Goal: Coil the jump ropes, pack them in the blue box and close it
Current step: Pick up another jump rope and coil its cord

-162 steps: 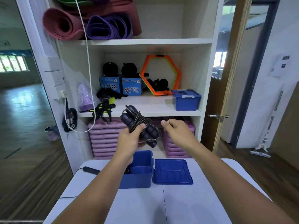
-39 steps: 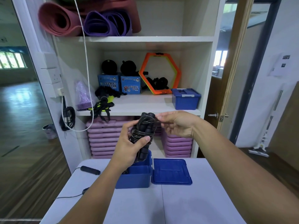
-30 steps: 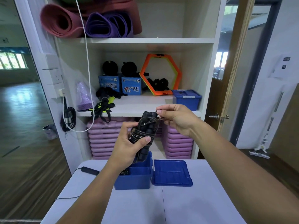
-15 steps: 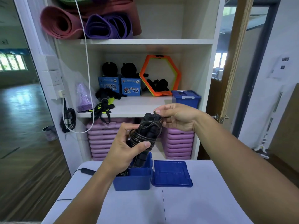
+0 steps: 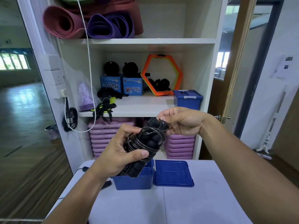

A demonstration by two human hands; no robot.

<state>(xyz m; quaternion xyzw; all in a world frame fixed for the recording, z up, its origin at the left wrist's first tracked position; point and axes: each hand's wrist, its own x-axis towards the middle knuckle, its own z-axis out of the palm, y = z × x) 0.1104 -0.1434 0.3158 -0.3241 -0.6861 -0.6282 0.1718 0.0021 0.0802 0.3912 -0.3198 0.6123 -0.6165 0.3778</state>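
Observation:
A black jump rope (image 5: 146,143) with two foam handles and a thin dark cord wound round them is held upright above the table. My left hand (image 5: 116,152) grips the bundle's middle, thumb across the coils. My right hand (image 5: 181,122) pinches the cord at the top of the handles. Below the bundle stands the open blue box (image 5: 134,181) on the white table (image 5: 161,206); its blue lid (image 5: 173,173) lies flat beside it on the right. The box's inside is mostly hidden by my left hand.
Another black rope handle (image 5: 85,168) and its cord lie on the table left of the box. A shelf unit (image 5: 145,109) behind holds a second blue box (image 5: 187,100), yoga mats, purple steps. An open door (image 5: 233,78) is at the right.
Over the last second my right hand has dropped closer to the handle tops, pulling the cord tighter round the bundle. My left hand keeps its grip and tilts the bundle a little.

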